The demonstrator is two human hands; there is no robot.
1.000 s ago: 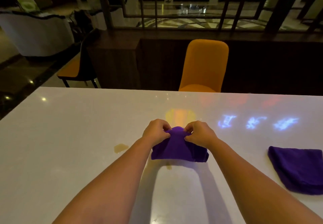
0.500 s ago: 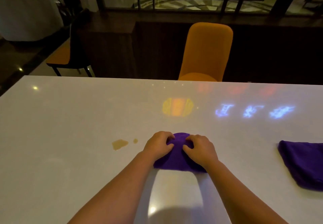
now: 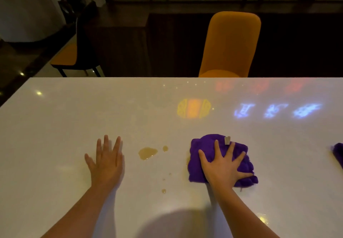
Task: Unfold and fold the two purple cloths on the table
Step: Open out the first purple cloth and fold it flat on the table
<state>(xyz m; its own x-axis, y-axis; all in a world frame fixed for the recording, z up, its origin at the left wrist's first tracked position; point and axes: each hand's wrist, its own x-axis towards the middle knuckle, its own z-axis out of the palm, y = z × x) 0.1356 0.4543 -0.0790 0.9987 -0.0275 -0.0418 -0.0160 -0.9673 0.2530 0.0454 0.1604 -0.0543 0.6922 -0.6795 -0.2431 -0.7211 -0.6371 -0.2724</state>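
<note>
Both hands lie flat, fingers spread: left hand (image 3: 106,160) on table (image 3: 55,126), right hand (image 3: 223,165) pressing purple cloth (image 3: 204,145).

Right hand (image 3: 221,167) laid flat, fingers spread, on folded purple cloth (image 3: 207,145); small pale tag (image 3: 227,140) seen at cloth's far edge. Left hand (image 3: 106,160) laid flat, palm down, on bare white table (image 3: 65,122), well apart from cloth. Amber liquid spill (image 3: 147,153) w/ smaller drops seen btwn hands. Second purple cloth (image 3: 338,154) cut off at right frame edge. Orange chair (image 3: 231,43) positioned behind table's far edge.
</note>
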